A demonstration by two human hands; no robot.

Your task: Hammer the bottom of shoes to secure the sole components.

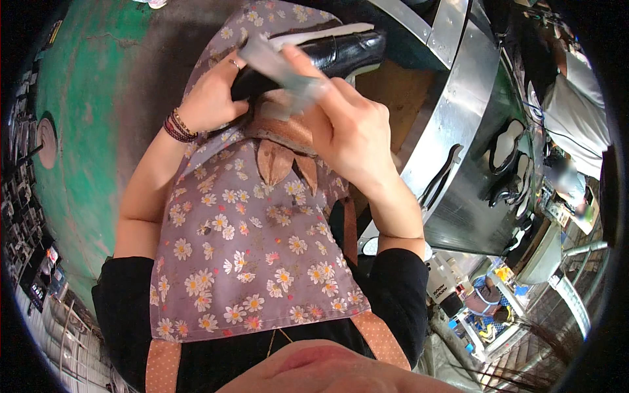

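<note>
A glossy black shoe [337, 52] with a pale sole edge lies across my lap, its toe pointing to the right. My left hand [213, 95] is closed on the shoe's left end, the thumb pressed against its near side. Above the shoe, my right hand [357, 128] grips a flat, greyish strip-like thing [272, 65]. Motion smears that strip, so its exact kind is unclear. It passes over the shoe's middle and hides part of the upper. Below both hands, a flowered apron [242, 249] with a brown bow covers my lap.
To the right runs a metal-edged dark conveyor belt [475, 190] carrying several black shoe pieces [508, 144]. A brown board [396, 92] sits between the metal rail [445, 111] and my right arm. Another person in pale clothing [576, 105] is at the far right. Green floor [82, 131] spreads leftward.
</note>
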